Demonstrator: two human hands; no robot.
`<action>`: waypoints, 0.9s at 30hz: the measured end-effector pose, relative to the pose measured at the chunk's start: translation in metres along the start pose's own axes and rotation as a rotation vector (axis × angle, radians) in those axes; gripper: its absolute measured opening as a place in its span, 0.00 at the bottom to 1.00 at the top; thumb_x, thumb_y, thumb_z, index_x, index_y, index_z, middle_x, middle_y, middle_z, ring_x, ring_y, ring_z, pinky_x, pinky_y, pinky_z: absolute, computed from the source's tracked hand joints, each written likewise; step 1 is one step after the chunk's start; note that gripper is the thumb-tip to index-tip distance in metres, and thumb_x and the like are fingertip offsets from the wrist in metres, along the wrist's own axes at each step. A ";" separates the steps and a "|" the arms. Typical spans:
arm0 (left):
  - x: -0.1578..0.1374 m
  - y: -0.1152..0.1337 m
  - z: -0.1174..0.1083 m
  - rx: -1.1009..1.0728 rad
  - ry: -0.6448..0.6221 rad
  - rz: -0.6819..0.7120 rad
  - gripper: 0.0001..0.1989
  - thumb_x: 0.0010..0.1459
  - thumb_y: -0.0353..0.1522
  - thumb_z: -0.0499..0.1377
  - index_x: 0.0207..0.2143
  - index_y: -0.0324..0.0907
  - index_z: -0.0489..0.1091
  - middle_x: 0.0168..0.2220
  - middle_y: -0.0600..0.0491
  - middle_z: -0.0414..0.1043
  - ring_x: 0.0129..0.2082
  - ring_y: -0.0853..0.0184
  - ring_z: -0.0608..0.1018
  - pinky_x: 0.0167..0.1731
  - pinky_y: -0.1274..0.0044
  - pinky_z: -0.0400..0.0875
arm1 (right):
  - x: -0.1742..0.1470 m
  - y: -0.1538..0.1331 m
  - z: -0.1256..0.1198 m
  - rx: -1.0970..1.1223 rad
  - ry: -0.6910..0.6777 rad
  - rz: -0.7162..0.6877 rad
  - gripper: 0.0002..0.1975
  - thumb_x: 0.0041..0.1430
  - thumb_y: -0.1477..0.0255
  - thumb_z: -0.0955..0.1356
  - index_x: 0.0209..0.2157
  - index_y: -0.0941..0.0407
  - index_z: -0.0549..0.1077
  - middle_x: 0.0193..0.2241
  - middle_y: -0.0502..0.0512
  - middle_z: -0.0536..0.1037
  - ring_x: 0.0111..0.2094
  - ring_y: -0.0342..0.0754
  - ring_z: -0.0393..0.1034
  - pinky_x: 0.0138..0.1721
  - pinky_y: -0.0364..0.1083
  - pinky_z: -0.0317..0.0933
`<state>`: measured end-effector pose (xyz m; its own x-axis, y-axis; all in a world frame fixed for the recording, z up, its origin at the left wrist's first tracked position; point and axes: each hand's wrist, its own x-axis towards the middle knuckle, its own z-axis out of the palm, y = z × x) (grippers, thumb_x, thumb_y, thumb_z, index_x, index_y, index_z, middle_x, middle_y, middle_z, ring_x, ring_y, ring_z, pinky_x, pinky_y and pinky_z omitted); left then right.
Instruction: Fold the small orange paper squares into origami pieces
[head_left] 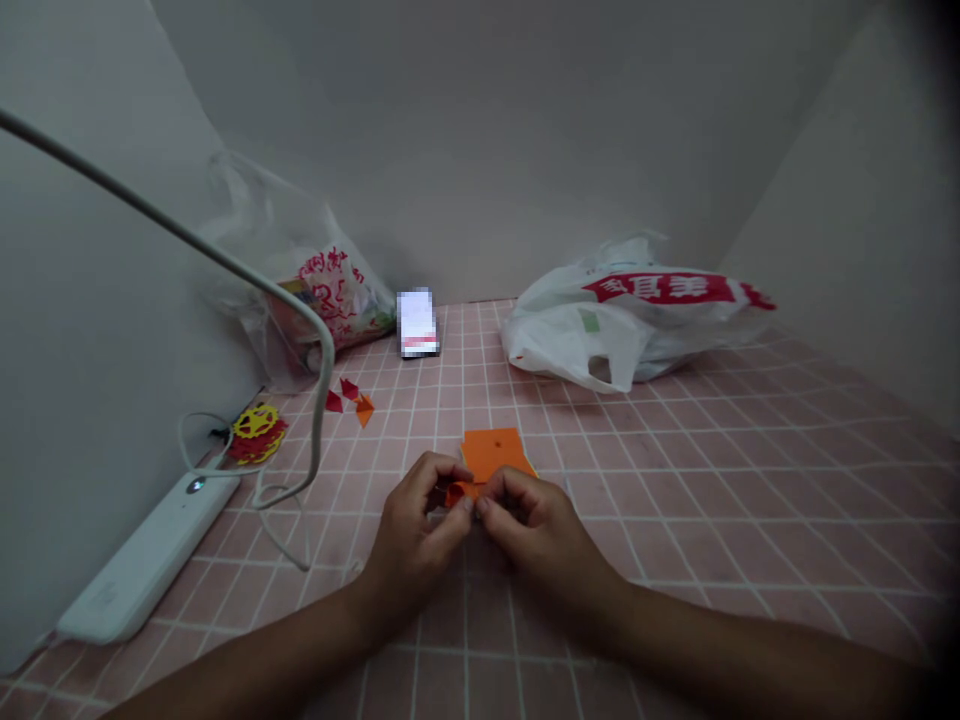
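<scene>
Between my two hands is a small folded piece of orange paper (459,492), pinched at its edges. My left hand (420,515) is closed on its left side, thumb and fingers pressed together. From the right, my right hand (532,510) pinches the same piece, its fingertips almost meeting the left thumb. Just beyond them, a stack of orange paper sheets (491,450) lies on the table with a dark spot on top. Fingers cover part of the folded piece, so its full shape is hidden.
Small folded red and orange paper pieces (364,409) lie to the left. Beyond them are yellow and red cut-outs (256,422), a white power strip (150,560) and a looping cable (319,400). A phone (418,322) stands between two plastic bags, one left (330,300), one right (570,330).
</scene>
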<state>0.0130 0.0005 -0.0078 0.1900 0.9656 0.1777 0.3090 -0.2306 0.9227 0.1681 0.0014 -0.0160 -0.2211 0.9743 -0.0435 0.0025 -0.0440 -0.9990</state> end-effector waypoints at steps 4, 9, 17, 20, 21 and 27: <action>-0.001 0.000 0.000 -0.136 0.036 -0.061 0.09 0.60 0.31 0.60 0.44 0.43 0.67 0.44 0.50 0.72 0.43 0.64 0.76 0.42 0.73 0.71 | 0.000 0.001 0.000 0.107 0.016 0.069 0.11 0.57 0.68 0.66 0.24 0.54 0.63 0.17 0.42 0.63 0.16 0.39 0.58 0.17 0.39 0.53; 0.005 0.000 -0.002 -0.246 0.046 -0.107 0.05 0.58 0.31 0.62 0.37 0.41 0.70 0.37 0.53 0.73 0.37 0.67 0.76 0.39 0.75 0.71 | 0.000 -0.001 0.001 0.211 -0.088 0.176 0.13 0.57 0.65 0.67 0.24 0.55 0.62 0.15 0.42 0.65 0.13 0.37 0.58 0.15 0.38 0.52; 0.012 -0.009 -0.006 -0.476 -0.084 -0.295 0.13 0.51 0.35 0.67 0.36 0.40 0.68 0.31 0.56 0.71 0.31 0.70 0.73 0.32 0.78 0.67 | 0.004 0.005 -0.008 0.236 -0.058 0.069 0.12 0.62 0.61 0.66 0.31 0.54 0.64 0.17 0.42 0.67 0.15 0.38 0.59 0.16 0.38 0.54; 0.010 -0.009 -0.006 -0.512 -0.137 -0.311 0.13 0.53 0.36 0.66 0.36 0.40 0.67 0.31 0.55 0.71 0.31 0.70 0.72 0.34 0.78 0.67 | 0.007 0.006 -0.010 0.267 -0.093 0.069 0.13 0.61 0.60 0.67 0.32 0.54 0.65 0.17 0.42 0.67 0.15 0.38 0.60 0.17 0.38 0.56; 0.010 -0.008 -0.006 -0.501 -0.148 -0.302 0.11 0.55 0.37 0.65 0.36 0.40 0.68 0.31 0.55 0.71 0.31 0.70 0.72 0.34 0.78 0.66 | 0.008 0.005 -0.010 0.268 -0.104 0.074 0.13 0.60 0.60 0.67 0.32 0.55 0.66 0.17 0.43 0.68 0.15 0.38 0.60 0.17 0.38 0.56; 0.008 -0.001 -0.010 -0.359 -0.168 -0.277 0.14 0.66 0.41 0.53 0.34 0.40 0.70 0.28 0.56 0.67 0.28 0.71 0.68 0.31 0.79 0.64 | 0.008 0.002 -0.009 0.266 -0.117 0.104 0.14 0.59 0.60 0.69 0.30 0.55 0.65 0.17 0.43 0.68 0.16 0.37 0.60 0.18 0.38 0.55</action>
<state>0.0046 0.0099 -0.0038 0.3033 0.9451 -0.1218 0.0334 0.1172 0.9925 0.1753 0.0106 -0.0186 -0.3438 0.9301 -0.1291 -0.2213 -0.2138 -0.9515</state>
